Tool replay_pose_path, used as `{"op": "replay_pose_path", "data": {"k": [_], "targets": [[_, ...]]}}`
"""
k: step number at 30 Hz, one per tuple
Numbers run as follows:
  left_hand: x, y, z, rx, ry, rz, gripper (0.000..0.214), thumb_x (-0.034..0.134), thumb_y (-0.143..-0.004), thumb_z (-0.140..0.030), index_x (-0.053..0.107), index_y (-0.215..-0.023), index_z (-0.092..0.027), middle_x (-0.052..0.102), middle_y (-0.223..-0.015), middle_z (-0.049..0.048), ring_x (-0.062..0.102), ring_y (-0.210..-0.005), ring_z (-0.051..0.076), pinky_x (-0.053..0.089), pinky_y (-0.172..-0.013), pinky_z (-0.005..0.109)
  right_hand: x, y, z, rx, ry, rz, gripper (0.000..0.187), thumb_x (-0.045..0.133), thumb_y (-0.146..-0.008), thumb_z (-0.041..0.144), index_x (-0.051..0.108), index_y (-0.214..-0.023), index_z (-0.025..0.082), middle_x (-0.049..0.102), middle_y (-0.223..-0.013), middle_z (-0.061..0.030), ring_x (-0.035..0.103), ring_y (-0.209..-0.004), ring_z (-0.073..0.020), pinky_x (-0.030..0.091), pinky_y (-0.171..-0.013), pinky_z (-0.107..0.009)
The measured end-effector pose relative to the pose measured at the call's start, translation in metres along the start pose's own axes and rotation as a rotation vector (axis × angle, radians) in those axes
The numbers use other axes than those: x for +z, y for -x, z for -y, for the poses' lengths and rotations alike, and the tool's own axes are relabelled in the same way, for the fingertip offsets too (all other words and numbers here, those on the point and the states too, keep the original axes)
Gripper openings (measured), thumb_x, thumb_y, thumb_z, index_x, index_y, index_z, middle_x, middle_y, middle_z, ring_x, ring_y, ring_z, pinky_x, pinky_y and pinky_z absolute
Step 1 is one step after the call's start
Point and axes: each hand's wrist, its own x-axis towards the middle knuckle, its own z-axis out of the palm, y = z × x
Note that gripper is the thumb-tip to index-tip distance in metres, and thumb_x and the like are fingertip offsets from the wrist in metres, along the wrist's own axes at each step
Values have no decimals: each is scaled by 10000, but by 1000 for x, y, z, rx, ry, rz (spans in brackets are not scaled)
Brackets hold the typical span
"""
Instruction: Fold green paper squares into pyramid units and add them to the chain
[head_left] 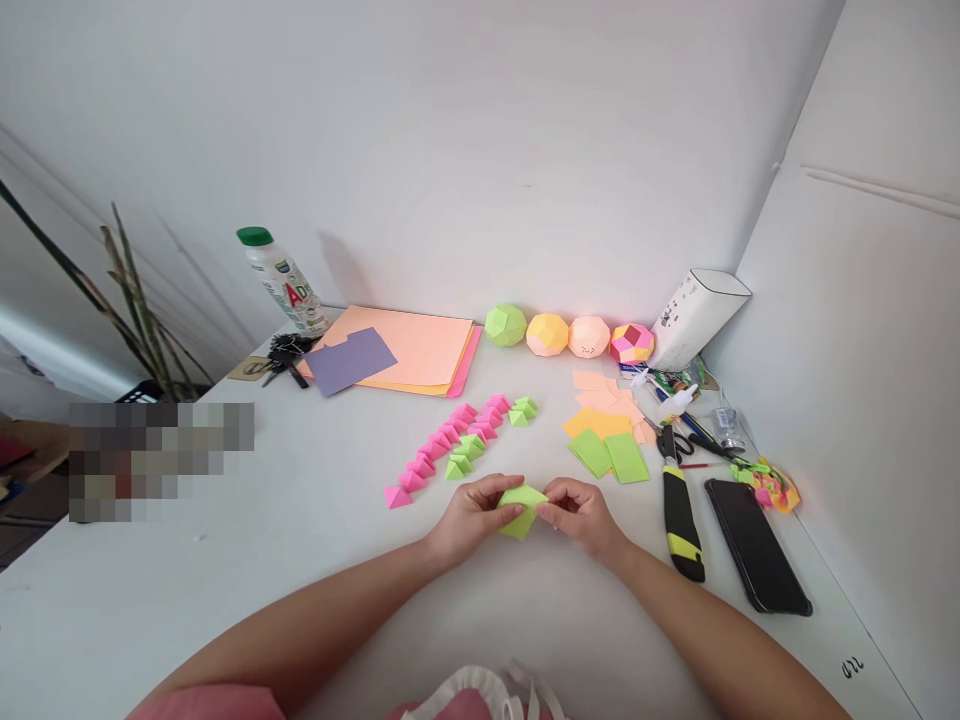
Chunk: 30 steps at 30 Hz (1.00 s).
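A piece of folded lime-green paper [520,497] is held between both hands above the white table. My left hand [472,515] grips its left side, thumb in front and fingers behind. On the right side, my right hand [583,512] pinches a corner between thumb and fingertips. Beyond my left hand lie rows of folded pink paper units [442,440], with folded green units [465,456] beside them. Flat green paper pieces [627,458] rest past my right hand, next to orange pieces [596,424] and peach pieces [609,396].
Several paper balls [547,334] line the wall. Coloured sheets [420,345], a purple card [351,360] and a bottle [289,285] stand back left. To the right are a utility knife [681,520], scissors [675,442], a phone [757,545] and a white container [697,318].
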Motion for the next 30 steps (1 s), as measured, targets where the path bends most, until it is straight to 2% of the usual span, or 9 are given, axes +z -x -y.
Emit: {"op": "replay_pose_path", "data": {"k": [11, 20, 23, 27, 30], "targets": [[0, 0, 2, 58, -173, -24, 277, 748, -648, -333, 705, -872, -177, 566, -769, 8, 535, -663, 122, 462, -602, 247, 0, 1, -2, -56, 14, -20, 227, 701, -715, 333, 577, -611, 174, 517, -639, 11, 425, -533, -105, 351, -486, -245], [-6, -1, 7, 155, -447, 65, 230, 617, -782, -348, 698, -877, -155, 569, -749, 34, 531, -658, 141, 426, -584, 255, 0, 1, -4, -52, 9, -9, 219, 665, -762, 358, 573, -673, 181, 497, -639, 21, 431, -516, -101, 368, -476, -240], [-6, 0, 7, 173, -463, 77, 223, 603, -794, -339, 697, -876, -154, 570, -745, 35, 529, -663, 143, 422, -587, 252, 0, 1, -6, -33, 1, -7, 221, 671, -759, 366, 563, -698, 183, 500, -643, 23, 440, -524, -102, 374, -474, -234], [-5, 1, 5, 181, -465, 84, 211, 599, -796, -324, 695, -866, -150, 571, -733, 33, 530, -658, 142, 419, -589, 253, 0, 1, -10, 10, -15, -23, 218, 697, -738, 357, 588, -832, 192, 518, -651, 25, 462, -550, -110, 409, -492, -233], [-4, 2, 3, 177, -476, 84, 211, 595, -797, -321, 694, -844, -140, 572, -714, 34, 525, -645, 141, 413, -581, 253, -1, 1, -11, -22, 2, -5, 193, 689, -748, 350, 631, -840, 191, 526, -646, 20, 468, -549, -114, 418, -483, -236]]}}
